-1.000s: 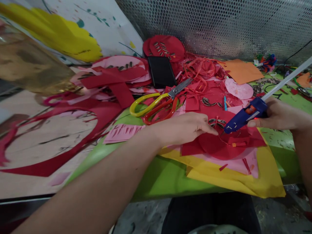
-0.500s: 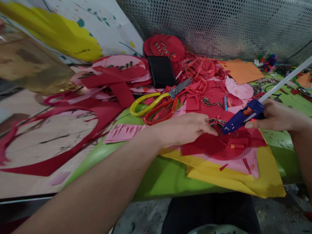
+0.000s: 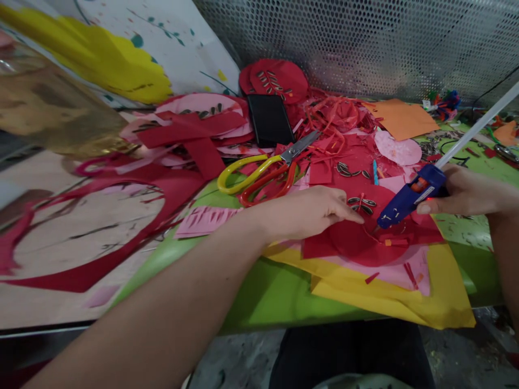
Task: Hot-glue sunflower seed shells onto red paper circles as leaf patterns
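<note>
A blue hot glue gun (image 3: pixel 411 197) with a long clear glue stick is held in my right hand (image 3: pixel 466 189), its nozzle low over a red paper circle (image 3: pixel 357 243). Seeds in a flower-like cluster (image 3: pixel 361 204) lie on the upper part of that circle. Beside the cluster, my left hand (image 3: pixel 320 210) rests with its index fingertip on the red paper; the other fingers are curled, and whatever they may hold is hidden. A thin strand runs from near the fingertip toward the nozzle. A small orange piece (image 3: pixel 388 242) lies right of the nozzle.
Scissors with yellow and red handles (image 3: pixel 259 175) lie left of the work, below a black phone (image 3: pixel 271 120). Red and pink paper scraps (image 3: pixel 203 129) pile up behind. A large jar (image 3: pixel 52 102) stands at left. Yellow paper (image 3: pixel 441 292) overhangs the front edge.
The glue gun in my right hand has moved slightly right and down, away from my left fingertip and the seed cluster. My left hand has barely moved.
</note>
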Tool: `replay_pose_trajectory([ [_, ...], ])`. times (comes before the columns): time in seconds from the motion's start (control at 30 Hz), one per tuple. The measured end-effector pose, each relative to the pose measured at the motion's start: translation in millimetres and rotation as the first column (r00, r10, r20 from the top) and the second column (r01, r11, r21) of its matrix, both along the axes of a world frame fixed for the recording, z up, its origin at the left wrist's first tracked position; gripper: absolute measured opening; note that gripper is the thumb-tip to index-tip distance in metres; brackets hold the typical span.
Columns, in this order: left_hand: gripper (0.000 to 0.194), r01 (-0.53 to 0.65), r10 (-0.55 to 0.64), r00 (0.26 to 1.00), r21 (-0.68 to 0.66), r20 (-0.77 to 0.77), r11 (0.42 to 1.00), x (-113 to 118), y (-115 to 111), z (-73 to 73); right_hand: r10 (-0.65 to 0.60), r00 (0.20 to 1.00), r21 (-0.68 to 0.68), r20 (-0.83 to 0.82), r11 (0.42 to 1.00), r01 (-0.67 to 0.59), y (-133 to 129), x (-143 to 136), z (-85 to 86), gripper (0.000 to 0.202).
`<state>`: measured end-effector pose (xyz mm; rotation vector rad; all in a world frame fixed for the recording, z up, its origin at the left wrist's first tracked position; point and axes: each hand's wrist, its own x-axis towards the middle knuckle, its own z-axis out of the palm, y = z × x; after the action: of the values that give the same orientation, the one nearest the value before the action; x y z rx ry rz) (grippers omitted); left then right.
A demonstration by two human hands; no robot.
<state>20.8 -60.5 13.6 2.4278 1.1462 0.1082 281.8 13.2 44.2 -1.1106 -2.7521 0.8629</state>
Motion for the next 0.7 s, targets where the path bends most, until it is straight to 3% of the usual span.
replay_pose_trajectory([
  [0.2, 0.028, -0.241, 0.239, 0.969, 0.014, 0.058, 0.971, -1, -2, 12.7, -0.048, 0.981, -0.100, -0.190, 0.995, 0.029, 6, 8, 1.2, 0.047],
  [0.43, 0.017, -0.416, 0.411, 0.904, 0.024, 0.121, 0.909, -1, -5, 13.6, -0.078, 0.952, -0.098, -0.295, 0.994, 0.051, 9, 5, 2.6, 0.035],
  [0.57, 0.017, -0.405, 0.402, 0.912, 0.023, 0.086, 0.914, 5, -10, 12.0, -0.155, 0.943, -0.129, -0.296, 0.984, 0.122, 11, 4, 0.5, 0.042],
  [0.7, 0.018, -0.370, 0.369, 0.928, 0.013, 0.057, 0.929, 14, -14, 8.2, -0.132, 0.945, -0.112, -0.299, 0.988, 0.103, 13, 4, -2.4, 0.047],
])
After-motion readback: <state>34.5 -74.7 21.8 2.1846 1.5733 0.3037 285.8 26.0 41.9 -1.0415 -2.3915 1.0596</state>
